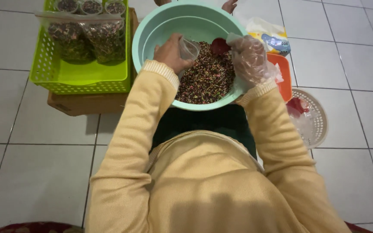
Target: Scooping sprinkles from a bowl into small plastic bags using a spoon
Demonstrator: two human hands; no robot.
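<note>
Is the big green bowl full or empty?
Partly full. The bowl holds a pile of small dark mixed bits on the side nearest the person, while the far inside wall is bare.

We take this for a home floor used for small-scale food packing; pale glossy floor tiles (44, 142) serve as the workspace; a lime green basket (80, 75) holds filled bags; a mint basin (186, 26) sits in the lap
</note>
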